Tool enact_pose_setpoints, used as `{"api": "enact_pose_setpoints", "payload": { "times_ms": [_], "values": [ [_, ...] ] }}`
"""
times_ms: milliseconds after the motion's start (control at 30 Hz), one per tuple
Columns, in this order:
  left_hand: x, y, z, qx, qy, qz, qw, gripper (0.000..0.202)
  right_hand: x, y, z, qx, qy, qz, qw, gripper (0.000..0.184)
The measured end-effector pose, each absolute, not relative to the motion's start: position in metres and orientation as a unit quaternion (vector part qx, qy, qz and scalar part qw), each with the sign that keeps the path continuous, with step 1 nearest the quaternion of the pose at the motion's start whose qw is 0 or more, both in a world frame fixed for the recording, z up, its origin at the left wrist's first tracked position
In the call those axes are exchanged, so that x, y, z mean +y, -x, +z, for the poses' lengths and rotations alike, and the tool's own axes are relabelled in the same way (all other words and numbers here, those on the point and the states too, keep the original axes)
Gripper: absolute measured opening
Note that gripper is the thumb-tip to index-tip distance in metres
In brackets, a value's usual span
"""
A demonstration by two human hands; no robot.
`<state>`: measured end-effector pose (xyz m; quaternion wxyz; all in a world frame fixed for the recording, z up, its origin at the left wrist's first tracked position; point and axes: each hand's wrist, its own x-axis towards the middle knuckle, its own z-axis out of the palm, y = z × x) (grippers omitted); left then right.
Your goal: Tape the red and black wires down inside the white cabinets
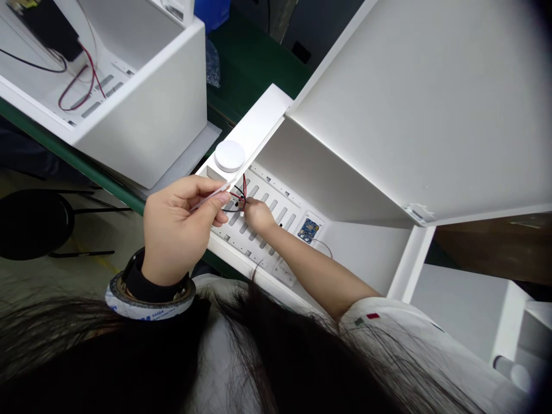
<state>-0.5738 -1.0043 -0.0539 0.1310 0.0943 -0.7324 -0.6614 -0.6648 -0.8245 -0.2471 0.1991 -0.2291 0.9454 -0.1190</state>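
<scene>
My left hand (179,224) is closed, pinching a thin white flat piece (210,197) between thumb and fingers at the near left end of an open white box (362,253). My right hand (259,217) reaches down inside that box, its fingers curled at a bundle of red and black wires (245,187). Its fingertips are partly hidden, but they appear closed on the wires. Beside my left hand, a round white disc (230,156) sits on the box's end ledge. Below my right hand is the slotted white floor panel (271,201), with a blue circuit board (309,228) farther along.
The box's large lid (431,115) stands raised at the right. A second white box (150,109), holding a black unit (47,29) and loose wires, stands at the upper left on the green table (254,63). A tape roll (149,310) hangs around my left wrist. A black stool (34,224) is at the left.
</scene>
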Motion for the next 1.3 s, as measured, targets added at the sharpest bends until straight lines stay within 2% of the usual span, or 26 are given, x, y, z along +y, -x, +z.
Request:
{"api": "enact_pose_setpoints", "payload": {
  "times_ms": [200, 433, 600, 933, 1133, 1300],
  "values": [
    [-1.005, 0.574, -0.054, -0.736, -0.094, -0.658, 0.13, 0.007, -0.82, 0.664, -0.256, 0.942, 0.267, -0.114, 0.169, 0.029],
    [-1.006, 0.574, -0.059, -0.734, -0.081, -0.661, 0.135, 0.008, -0.832, 0.661, -0.245, 0.945, 0.189, -0.182, 0.195, 0.025],
    [-1.006, 0.575, -0.061, -0.73, -0.077, -0.664, 0.144, 0.009, -0.841, 0.662, -0.231, 0.945, 0.113, -0.208, 0.226, 0.029],
    [-1.006, 0.574, -0.059, -0.732, -0.069, -0.661, 0.15, 0.008, -0.85, 0.666, -0.219, 0.939, 0.077, -0.212, 0.259, 0.039],
    [-1.006, 0.575, -0.059, -0.736, -0.071, -0.657, 0.146, 0.008, -0.86, 0.671, -0.214, 0.931, 0.083, -0.242, 0.261, 0.046],
    [-1.006, 0.574, -0.059, -0.744, -0.073, -0.647, 0.15, 0.009, -0.858, 0.675, -0.218, 0.935, 0.121, -0.211, 0.257, 0.044]
  ]
}}
